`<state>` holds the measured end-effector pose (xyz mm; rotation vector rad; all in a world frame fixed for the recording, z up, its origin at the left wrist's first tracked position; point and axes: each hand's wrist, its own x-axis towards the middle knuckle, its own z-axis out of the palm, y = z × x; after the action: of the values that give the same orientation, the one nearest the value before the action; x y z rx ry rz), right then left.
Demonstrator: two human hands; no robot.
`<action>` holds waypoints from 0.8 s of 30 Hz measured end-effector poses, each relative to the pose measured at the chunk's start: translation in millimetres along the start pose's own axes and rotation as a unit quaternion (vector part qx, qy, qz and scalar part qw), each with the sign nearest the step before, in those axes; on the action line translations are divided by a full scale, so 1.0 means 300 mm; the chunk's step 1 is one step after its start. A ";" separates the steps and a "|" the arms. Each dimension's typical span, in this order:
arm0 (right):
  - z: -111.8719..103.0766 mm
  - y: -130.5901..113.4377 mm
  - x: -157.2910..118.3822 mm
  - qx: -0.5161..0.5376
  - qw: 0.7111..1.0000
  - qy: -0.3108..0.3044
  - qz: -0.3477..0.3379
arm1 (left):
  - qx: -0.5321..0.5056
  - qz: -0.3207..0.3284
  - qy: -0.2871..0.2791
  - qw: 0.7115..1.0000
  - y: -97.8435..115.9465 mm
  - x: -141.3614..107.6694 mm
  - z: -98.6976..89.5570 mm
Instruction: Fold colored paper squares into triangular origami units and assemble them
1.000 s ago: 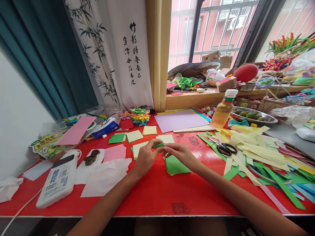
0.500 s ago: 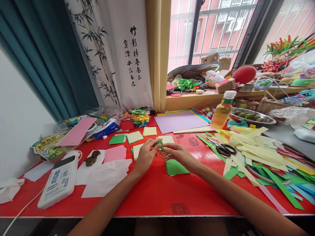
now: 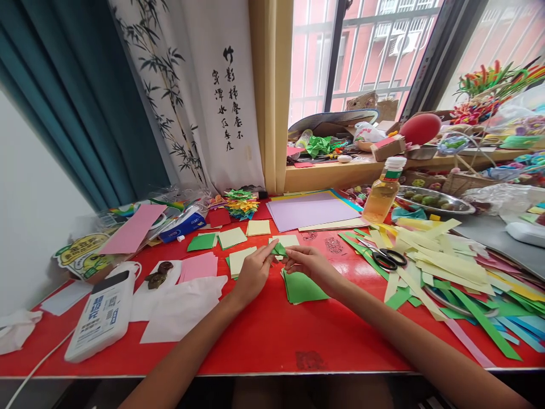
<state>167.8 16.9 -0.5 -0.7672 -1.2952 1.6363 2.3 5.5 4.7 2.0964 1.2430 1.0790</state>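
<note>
A small folded piece of green paper [image 3: 279,249] is pinched between my two hands above the middle of the table. My left hand [image 3: 256,269] grips its left side between thumb and fingers. On the right side, my right hand [image 3: 310,264] holds it with the fingertips. Just below my right hand lies a stack of green paper squares [image 3: 305,288]. Pale yellow squares [image 3: 242,260] are on the table beside my left hand, and more yellow squares [image 3: 233,238] lie behind them.
Black-handled scissors [image 3: 389,259] and a heap of paper strips [image 3: 451,267] lie on the right. A bottle [image 3: 382,193] stands behind them. Pink paper [image 3: 198,267], white tissue [image 3: 183,312] and a white box-like device [image 3: 102,315] are on the left.
The green paper has turned and now shows a flatter, pointed shape between my fingers. My left fingers have straightened somewhat along it. The view has shifted slightly.
</note>
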 end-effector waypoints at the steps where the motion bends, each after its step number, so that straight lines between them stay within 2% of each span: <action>1: 0.001 -0.001 -0.001 0.008 1.000 -0.001 0.004 | 0.000 -0.002 -0.001 1.000 0.001 0.000 -0.002; 6: 0.003 -0.004 0.000 -0.002 1.000 0.008 0.009 | -0.025 -0.032 0.003 0.999 0.011 -0.005 -0.008; 11: 0.009 -0.018 0.000 -0.106 0.994 0.024 -0.029 | -0.092 -0.056 -0.009 0.994 0.013 -0.003 -0.004; 16: 0.015 -0.033 -0.009 -0.182 0.982 0.008 -0.054 | -0.038 -0.070 0.003 0.997 0.010 -0.001 -0.003; 20: 0.008 -0.026 -0.006 -0.169 0.985 0.003 -0.036 | 0.000 -0.060 -0.002 0.998 0.010 -0.004 0.002; 24: -0.006 -0.016 0.002 -0.127 0.991 0.033 -0.009 | -0.035 -0.065 0.014 0.997 0.010 -0.003 0.009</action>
<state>170.2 18.5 3.7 -0.9519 -1.4758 1.4351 5.8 3.1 4.9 1.9265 1.3146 1.0811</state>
